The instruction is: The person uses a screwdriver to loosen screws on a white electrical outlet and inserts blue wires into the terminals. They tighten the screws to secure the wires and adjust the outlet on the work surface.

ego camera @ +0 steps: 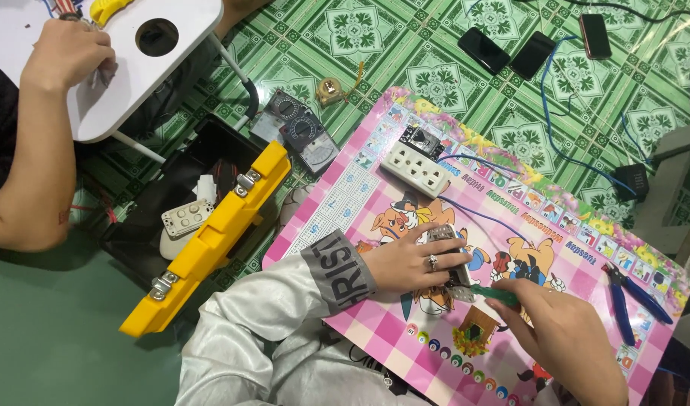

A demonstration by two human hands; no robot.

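1. Pink checked plastic, a printed cartoon mat, lay on the green patterned floor and carried the work.
2. The left hand, in a silver sleeve with a grey cuff and a ring on one finger, pressed down on a small grey electrical part near the middle of the mat; its fingers were curled closed over the part.
3. The right hand gripped a green-handled screwdriver, fingers shut around the handle, its tip at the lower edge of the part.
4. A white socket strip with a black switch block just behind it sat near the mat's far edge; blue wires ran from there toward the part.
5. Blue-handled pliers lay by the mat's right edge.
6. An open black toolbox with a yellow lid stood just left of the mat; inside showed a white socket plate and other white pieces, the rest too dark to tell.
7. Two meters and a brass-coloured tape measure lay on the floor beyond the box, three phones farther off.
8. At the upper left another person's hand rested on a small white table.
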